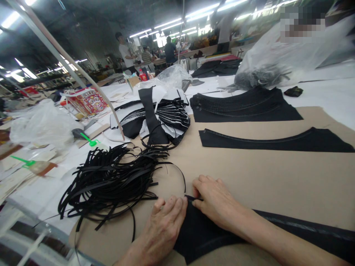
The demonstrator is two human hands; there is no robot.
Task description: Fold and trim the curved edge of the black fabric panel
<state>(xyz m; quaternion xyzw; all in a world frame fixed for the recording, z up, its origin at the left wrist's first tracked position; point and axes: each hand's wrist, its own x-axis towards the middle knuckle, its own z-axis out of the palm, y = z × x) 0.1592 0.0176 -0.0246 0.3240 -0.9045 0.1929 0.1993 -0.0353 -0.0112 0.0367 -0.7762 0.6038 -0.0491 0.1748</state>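
A black fabric piece (205,236) with a curved edge lies on brown board in front of me, running out of view at right. My left hand (166,225) grips its left end, with fingers pressed together at the upper corner. Just right of there, my right hand (212,199) pinches the top edge between thumb and curled fingers. A thin black strip (181,173) loops down to that same corner, its end hidden by the fingers. Beside my left hand sits a tangled heap of black strips (111,181).
Farther back lie one curved black piece (266,142) and a stack of similar pieces (238,107). A fanned bundle of black and white pieces (172,118) is left of them. Green-tipped bottles (36,166), a slanted pole (91,81) and plastic bags (41,122) stand left. People work behind.
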